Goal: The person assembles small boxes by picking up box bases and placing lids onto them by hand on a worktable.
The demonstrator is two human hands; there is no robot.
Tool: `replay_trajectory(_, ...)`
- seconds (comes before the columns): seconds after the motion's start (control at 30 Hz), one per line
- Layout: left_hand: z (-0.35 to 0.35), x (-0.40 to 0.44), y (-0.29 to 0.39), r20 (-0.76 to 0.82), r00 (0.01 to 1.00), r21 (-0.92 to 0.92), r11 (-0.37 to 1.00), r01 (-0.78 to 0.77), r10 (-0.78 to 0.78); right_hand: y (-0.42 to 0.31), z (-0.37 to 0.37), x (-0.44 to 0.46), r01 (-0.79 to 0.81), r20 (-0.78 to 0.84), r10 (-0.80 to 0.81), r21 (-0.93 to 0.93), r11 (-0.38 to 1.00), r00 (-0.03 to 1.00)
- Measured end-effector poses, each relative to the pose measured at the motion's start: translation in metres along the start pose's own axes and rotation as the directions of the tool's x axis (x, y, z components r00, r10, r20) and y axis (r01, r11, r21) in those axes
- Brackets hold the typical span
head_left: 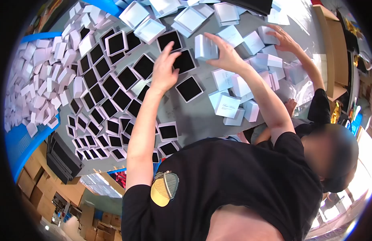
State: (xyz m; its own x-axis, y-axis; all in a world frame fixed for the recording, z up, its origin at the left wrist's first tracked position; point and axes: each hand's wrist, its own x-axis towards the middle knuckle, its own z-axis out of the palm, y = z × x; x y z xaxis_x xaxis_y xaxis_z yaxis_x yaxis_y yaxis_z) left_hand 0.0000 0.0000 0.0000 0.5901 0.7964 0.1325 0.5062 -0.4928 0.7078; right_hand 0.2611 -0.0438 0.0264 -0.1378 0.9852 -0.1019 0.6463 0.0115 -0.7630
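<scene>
In my right hand (228, 56) is a small white box (205, 47), gripped between thumb and fingers above the grey table. My left hand (166, 70) is open, its fingers spread over open white boxes with black inserts; one such box (184, 61) lies just right of its fingertips. Another open box with a black insert (189, 89) rests on the table below and between my hands. Beneath my right forearm are closed white boxes, one with printed lettering (227, 105).
A co-worker's hand (284, 40) touches white boxes at the right. Rows of black-lined boxes (110, 85) cover the table's left part. A blue bin (23, 146) heaped with small white boxes (41, 80) stands at far left. Black sheets (61, 156) are stacked below the table edge.
</scene>
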Motion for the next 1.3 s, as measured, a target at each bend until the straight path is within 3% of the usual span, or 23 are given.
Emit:
replay_trajectory(0.07,-0.011,-0.007,0.010,-0.187,0.982,0.120,0.993,0.007,0.016,-0.008,-0.002,-0.003,0.001,0.040,-0.006,0.109,0.994,0.999)
replay_trajectory(0.1,-0.011,-0.017,0.010,-0.207,0.978,0.223,0.971,0.084,-0.037,-0.006,0.000,-0.005,0.038,0.056,-0.044,0.105,0.994,0.997)
replay_trajectory(0.17,-0.008,-0.023,0.019,-0.055,0.915,-0.114,0.913,0.392,-0.399,-0.002,0.007,0.000,0.107,0.072,-0.110,0.040,0.993,0.991)
replay_trajectory(0.27,0.004,-0.028,0.016,0.130,0.922,-0.127,0.916,0.380,-0.364,0.005,0.026,0.004,0.244,0.071,-0.244,0.015,0.970,0.967)
replay_trajectory(0.37,0.028,-0.027,0.001,-0.043,0.989,0.041,0.988,0.147,-0.145,0.000,0.037,0.008,0.252,0.098,-0.253,0.024,0.967,0.962)
replay_trajectory(0.4,0.026,-0.023,0.009,0.034,0.949,-0.148,0.937,0.316,-0.315,-0.003,0.036,0.005,0.223,0.114,-0.226,0.034,0.974,0.968)
replay_trajectory(0.5,0.020,-0.016,0.026,0.149,0.900,-0.317,0.842,0.437,-0.411,-0.010,0.031,-0.004,0.266,0.112,-0.254,-0.115,0.957,0.961)
replay_trajectory(0.63,0.049,-0.010,0.012,-0.057,0.988,-0.178,0.975,0.133,-0.145,-0.023,0.033,-0.009,0.311,0.093,-0.297,-0.257,0.915,0.950)
replay_trajectory(0.67,0.054,-0.012,0.011,-0.008,0.976,-0.237,0.948,0.211,-0.219,-0.021,0.035,-0.008,0.312,0.114,-0.291,-0.289,0.905,0.950)
replay_trajectory(0.77,0.059,-0.014,0.006,0.014,0.968,-0.309,0.919,0.243,-0.251,-0.017,0.035,-0.005,0.313,0.169,-0.269,-0.354,0.881,0.948)
replay_trajectory(0.87,0.046,-0.014,0.004,0.201,0.919,-0.501,0.771,0.393,-0.338,-0.013,0.041,-0.006,0.291,0.185,-0.236,-0.373,0.881,0.954)
replay_trajectory(0.97,0.003,-0.012,0.032,0.171,0.966,-0.085,0.973,0.213,-0.196,-0.013,0.041,-0.005,0.297,0.189,-0.236,-0.431,0.852,0.953)
replay_trajectory(1.0,-0.007,-0.015,0.043,0.066,0.982,-0.050,0.983,0.178,-0.175,-0.015,0.041,-0.007,0.298,0.193,-0.234,-0.454,0.840,0.953)
replay_trajectory(1.1,-0.008,-0.049,0.043,0.063,0.988,0.009,0.990,0.143,-0.143,-0.025,0.036,-0.007,0.197,0.181,-0.110,-0.589,0.783,0.977)
replay_trajectory(1.13,-0.009,-0.058,0.050,0.169,0.971,-0.005,0.985,0.171,-0.167,-0.031,0.028,-0.004,0.119,0.182,-0.004,-0.628,0.769,0.983)
replay_trajectory(1.2,-0.001,-0.072,0.058,0.190,0.974,0.046,0.992,0.116,-0.123,-0.040,0.001,0.008,-0.023,0.172,0.203,-0.705,0.709,0.964)
replay_trajectory(1.27,0.019,-0.090,0.049,0.170,0.980,0.061,0.994,0.090,-0.099,-0.024,-0.013,0.030,0.037,-0.023,-0.059,-0.542,0.839,0.998)
replay_trajectory(1.3,0.029,-0.093,0.041,0.149,0.985,0.052,0.995,0.084,-0.091,-0.010,-0.013,0.047,0.126,-0.044,-0.189,-0.596,0.793,0.981)
